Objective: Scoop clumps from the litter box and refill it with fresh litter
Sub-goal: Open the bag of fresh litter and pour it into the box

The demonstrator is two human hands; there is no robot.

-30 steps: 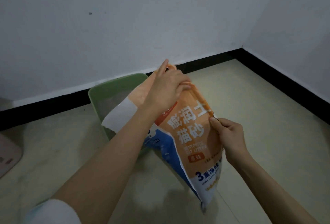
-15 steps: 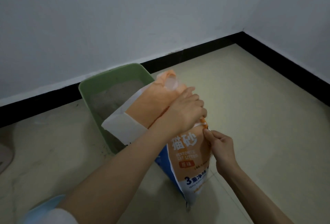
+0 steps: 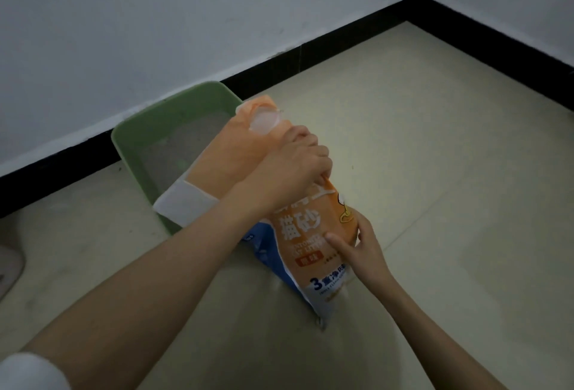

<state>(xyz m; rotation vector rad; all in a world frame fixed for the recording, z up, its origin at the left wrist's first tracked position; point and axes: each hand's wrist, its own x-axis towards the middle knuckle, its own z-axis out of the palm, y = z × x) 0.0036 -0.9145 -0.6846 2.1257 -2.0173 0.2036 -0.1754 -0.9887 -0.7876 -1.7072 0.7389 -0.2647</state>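
1. Litter box (image 3: 130, 138), a green plastic tray, is sitting on the pale tiled floor (image 3: 435, 172) against the black skirting board (image 3: 326, 44) at the foot of the white wall (image 3: 155, 16), left of centre in the head view.
2. Grey litter (image 3: 183, 147) is lying inside it, with a small green patch of the box's bottom showing through near the middle.
3. An orange, white and blue litter bag (image 3: 310, 234) is standing just beside the box's right front corner, its bottom corner touching the floor and its upper part leaning over the box.
4. The bag's folded top, with a white band along its edge, is hanging over the near end of the box, and a clear round window is showing near the bag's far top corner.
5. The left hand (image 3: 295, 169) is gripping the bag's upper part from above, its fingers curled tight round the orange plastic.
6. The right hand (image 3: 360, 246) is holding the bag's right edge lower down, with the thumb spread across the printed front and the other fingers wrapping behind the edge.
7. A white sleeve (image 3: 28, 371) is showing at the lower left corner.
8. A pale, rounded object (image 3: 9, 265) is lying on the floor at the left edge; I cannot tell what it is.
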